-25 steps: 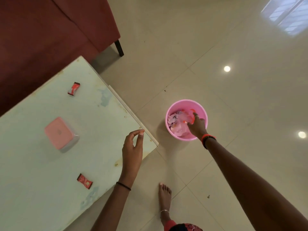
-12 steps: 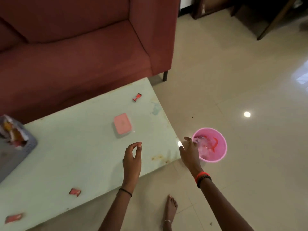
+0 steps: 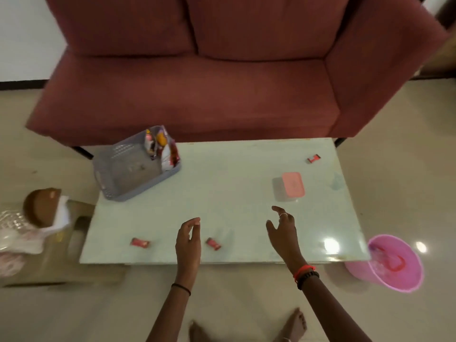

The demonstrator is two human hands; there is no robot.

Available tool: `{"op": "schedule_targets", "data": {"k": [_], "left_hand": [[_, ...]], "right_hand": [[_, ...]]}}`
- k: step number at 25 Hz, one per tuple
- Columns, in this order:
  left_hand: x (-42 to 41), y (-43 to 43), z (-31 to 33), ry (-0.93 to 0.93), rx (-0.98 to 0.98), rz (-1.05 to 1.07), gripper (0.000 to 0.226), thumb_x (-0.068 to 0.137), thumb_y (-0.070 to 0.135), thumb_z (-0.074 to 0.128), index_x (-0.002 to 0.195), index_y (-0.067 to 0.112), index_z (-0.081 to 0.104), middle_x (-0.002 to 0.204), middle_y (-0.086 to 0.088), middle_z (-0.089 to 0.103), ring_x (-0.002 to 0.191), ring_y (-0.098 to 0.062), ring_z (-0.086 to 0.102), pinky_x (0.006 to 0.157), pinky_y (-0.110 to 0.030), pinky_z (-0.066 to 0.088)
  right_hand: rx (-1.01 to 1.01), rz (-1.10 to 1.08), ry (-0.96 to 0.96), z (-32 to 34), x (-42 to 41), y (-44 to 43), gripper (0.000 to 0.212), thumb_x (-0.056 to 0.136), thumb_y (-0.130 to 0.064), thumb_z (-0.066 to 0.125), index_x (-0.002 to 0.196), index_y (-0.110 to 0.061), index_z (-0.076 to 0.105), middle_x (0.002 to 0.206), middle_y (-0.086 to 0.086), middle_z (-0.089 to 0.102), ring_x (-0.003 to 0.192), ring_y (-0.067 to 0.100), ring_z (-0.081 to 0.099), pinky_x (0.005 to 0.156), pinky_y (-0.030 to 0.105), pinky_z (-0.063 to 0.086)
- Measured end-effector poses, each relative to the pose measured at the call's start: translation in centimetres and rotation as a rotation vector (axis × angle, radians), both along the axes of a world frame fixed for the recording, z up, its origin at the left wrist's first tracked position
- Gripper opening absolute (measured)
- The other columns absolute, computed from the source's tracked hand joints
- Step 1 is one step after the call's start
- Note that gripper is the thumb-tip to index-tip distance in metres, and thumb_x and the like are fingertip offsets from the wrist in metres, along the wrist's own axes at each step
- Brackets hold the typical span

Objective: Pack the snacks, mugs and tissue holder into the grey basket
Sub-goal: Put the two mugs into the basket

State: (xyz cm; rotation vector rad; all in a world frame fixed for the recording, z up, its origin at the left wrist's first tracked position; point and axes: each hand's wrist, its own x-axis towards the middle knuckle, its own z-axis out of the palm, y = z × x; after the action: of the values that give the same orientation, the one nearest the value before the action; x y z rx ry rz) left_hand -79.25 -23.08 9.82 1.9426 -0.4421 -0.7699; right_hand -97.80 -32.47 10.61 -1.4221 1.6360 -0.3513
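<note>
The grey basket [image 3: 128, 169] stands at the table's far left corner, with several snack packets [image 3: 161, 148] leaning at its right end. Three small red snack packets lie loose on the pale table [image 3: 234, 174]: one at the near left [image 3: 140, 242], one near the front middle [image 3: 213, 243], one at the far right [image 3: 313, 158]. A clear box with a pink lid [image 3: 289, 186] sits right of centre. My left hand [image 3: 188, 236] hovers just left of the middle packet, fingers curled and empty. My right hand [image 3: 283, 229] hovers open below the pink-lidded box.
A pink bin [image 3: 389, 264] with wrappers inside stands on the floor at the table's near right corner. A red sofa [image 3: 197, 95] runs behind the table. On the left floor lie a doll [image 3: 43, 206] and some bags. My bare feet show below.
My right hand has come out of the pink bin and back over the table, empty. The view has swung left, bringing the whole table and the grey basket into sight.
</note>
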Motion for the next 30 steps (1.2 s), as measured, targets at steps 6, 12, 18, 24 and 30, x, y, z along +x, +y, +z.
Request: {"op": "schedule_targets", "data": {"k": [6,12,18,24,30], "left_hand": [[15.0,8.5,1.7,-0.003,-0.027,0.213,0.022,0.095,0.018,0.048,0.110,0.011,0.063,0.107,-0.001,0.065,0.100,-0.016,0.061,0.086,-0.022,0.042],[24.1,15.4,2.3,0.010,-0.040,0.366,0.026,0.095,0.018,0.048,0.116,0.007,0.061,0.124,-0.011,0.061,0.116,-0.022,0.054,0.099,-0.030,0.041],[29.7,20.0,2.2,0.085,-0.054,0.568,0.026,0.094,0.024,0.051,0.113,0.009,0.061,0.115,-0.005,0.063,0.109,-0.020,0.055,0.089,-0.028,0.040],[35.9,22.9,1.3,0.018,-0.004,0.639,0.024,0.094,0.012,0.048,0.113,0.007,0.061,0.120,-0.012,0.062,0.111,-0.023,0.055,0.096,-0.033,0.042],[43.8,23.9,-0.1,-0.050,0.172,0.665,0.034,0.089,-0.003,0.047,0.120,0.005,0.056,0.130,-0.015,0.052,0.122,-0.028,0.047,0.102,-0.034,0.036]], "right_hand": [[-0.031,0.178,-0.030,1.9,16.6,5.0,0.043,0.092,-0.009,0.050,0.135,-0.013,0.044,0.136,0.016,0.042,0.120,0.024,0.050,0.090,0.020,0.034],[-0.036,0.317,-0.063,3.0,29.1,9.4,0.043,0.092,-0.009,0.050,0.135,-0.014,0.044,0.133,0.019,0.044,0.120,0.028,0.051,0.099,0.028,0.038],[0.006,0.476,-0.078,2.1,38.5,12.9,0.042,0.092,-0.010,0.049,0.133,-0.016,0.045,0.133,0.016,0.047,0.105,0.028,0.056,0.079,0.010,0.036],[0.063,0.603,-0.113,0.6,47.1,15.5,0.042,0.092,-0.009,0.050,0.133,-0.014,0.046,0.134,0.017,0.049,0.126,0.029,0.047,0.105,0.034,0.037],[0.157,0.758,-0.091,-1.4,57.0,17.9,0.047,0.092,-0.008,0.053,0.138,-0.010,0.042,0.137,0.015,0.049,0.128,0.028,0.048,0.104,0.033,0.040]]}}
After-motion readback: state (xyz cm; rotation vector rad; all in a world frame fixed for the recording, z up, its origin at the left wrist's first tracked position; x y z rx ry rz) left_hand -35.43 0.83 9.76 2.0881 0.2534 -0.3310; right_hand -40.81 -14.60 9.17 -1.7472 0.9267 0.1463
